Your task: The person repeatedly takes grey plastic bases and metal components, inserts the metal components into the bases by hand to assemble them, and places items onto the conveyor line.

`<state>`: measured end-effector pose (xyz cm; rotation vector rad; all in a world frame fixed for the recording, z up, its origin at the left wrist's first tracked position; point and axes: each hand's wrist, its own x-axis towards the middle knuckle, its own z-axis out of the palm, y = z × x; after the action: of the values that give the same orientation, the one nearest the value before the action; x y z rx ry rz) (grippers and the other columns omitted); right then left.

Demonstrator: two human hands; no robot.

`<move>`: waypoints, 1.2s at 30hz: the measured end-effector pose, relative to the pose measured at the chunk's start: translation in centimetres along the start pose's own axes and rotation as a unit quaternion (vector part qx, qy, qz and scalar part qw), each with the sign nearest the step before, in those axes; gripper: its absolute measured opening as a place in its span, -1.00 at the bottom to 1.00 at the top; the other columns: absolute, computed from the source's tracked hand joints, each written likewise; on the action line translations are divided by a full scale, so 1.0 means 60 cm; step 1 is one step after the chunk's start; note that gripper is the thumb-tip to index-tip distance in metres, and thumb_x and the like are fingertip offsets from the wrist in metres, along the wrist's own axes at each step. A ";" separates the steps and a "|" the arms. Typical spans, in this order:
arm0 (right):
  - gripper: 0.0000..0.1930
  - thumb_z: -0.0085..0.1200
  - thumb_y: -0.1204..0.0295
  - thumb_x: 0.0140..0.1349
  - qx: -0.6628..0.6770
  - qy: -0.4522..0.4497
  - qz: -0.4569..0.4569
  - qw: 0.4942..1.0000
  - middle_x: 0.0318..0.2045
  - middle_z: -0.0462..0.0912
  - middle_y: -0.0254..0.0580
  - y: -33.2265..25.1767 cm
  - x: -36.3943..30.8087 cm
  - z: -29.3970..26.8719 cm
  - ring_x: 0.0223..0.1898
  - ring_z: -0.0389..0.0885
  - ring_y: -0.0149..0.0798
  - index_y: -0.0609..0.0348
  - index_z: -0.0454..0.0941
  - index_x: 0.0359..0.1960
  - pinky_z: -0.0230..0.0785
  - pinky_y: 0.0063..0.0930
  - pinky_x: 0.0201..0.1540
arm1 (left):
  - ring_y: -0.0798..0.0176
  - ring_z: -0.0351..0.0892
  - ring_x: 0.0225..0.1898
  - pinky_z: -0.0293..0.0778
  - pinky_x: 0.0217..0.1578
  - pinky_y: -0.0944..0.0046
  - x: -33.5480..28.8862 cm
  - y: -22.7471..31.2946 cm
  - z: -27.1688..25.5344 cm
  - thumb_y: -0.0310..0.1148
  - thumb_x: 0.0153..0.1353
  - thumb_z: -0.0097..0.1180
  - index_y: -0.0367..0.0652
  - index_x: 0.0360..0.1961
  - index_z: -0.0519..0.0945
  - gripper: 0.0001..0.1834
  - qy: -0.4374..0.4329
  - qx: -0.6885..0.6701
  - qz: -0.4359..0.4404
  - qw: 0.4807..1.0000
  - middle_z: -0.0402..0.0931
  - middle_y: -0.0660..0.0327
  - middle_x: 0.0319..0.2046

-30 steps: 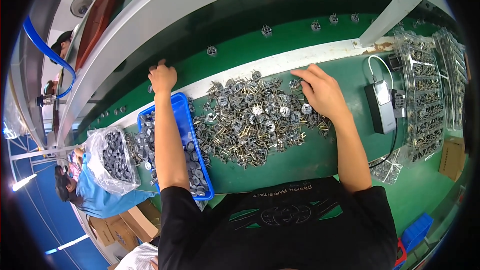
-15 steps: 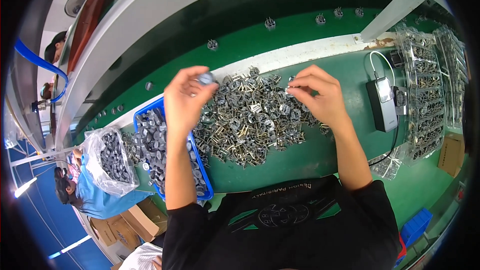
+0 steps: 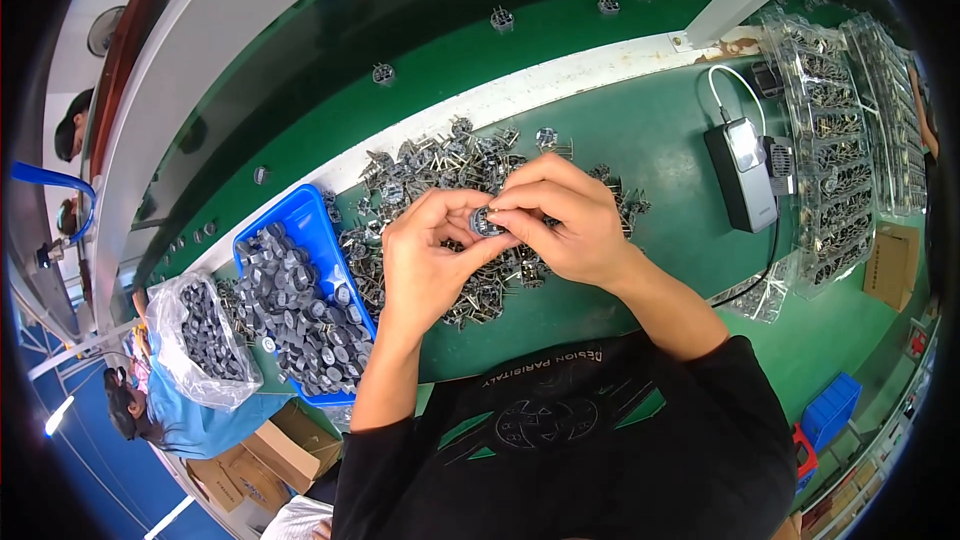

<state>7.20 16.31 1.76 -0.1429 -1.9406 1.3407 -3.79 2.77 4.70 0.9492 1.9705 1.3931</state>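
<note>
Both hands together over the pile, fingertips closed on one small round part (image 3: 485, 222), roughly mid-view. Left hand (image 3: 428, 245) cups it from the left, right hand (image 3: 565, 218) pinches from the right. Fingers cover most of it; can't tell how it's assembled.

Under the hands: loose heap of pinned metal parts (image 3: 430, 165) on the green tabletop (image 3: 660, 140). Hands and forearms block the middle of the heap.

Left of it: blue tray (image 3: 312, 215), heaped with grey caps (image 3: 300, 310), just beside the left forearm. Past that, clear plastic bag (image 3: 240, 380) with more grey caps.

Far side: white rail (image 3: 560, 80) runs between tabletop and green belt (image 3: 440, 55); spaced parts sit on the belt, one pins-up (image 3: 502, 20). Slanted metal post (image 3: 745, 0) cuts across the belt at right, blocking part of it.

Right: black box device (image 3: 738, 175), white cable looped over its top, dark cord off the near end. Beyond it, clear compartment trays (image 3: 835, 160) full of parts. Cardboard box (image 3: 892, 265) and blue crate (image 3: 832, 410) lower right. Person in blue (image 3: 210, 425) at far left.
</note>
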 end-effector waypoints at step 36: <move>-0.81 0.08 0.54 0.08 -0.228 -0.072 0.189 0.952 -0.41 0.56 -0.19 0.084 0.008 -0.098 -0.39 0.55 -0.14 0.22 0.63 -0.25 0.40 -0.29 -0.29 | -0.02 0.62 -0.07 0.48 -0.02 0.11 0.144 -0.236 -0.395 -0.38 0.08 0.17 -0.09 -0.01 0.63 -0.61 0.164 0.542 -0.157 0.809 0.65 -0.02 -0.18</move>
<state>9.05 23.23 -1.31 -0.6896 -2.4101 1.1290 -30.40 -6.82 -1.45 0.7343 3.0747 0.1175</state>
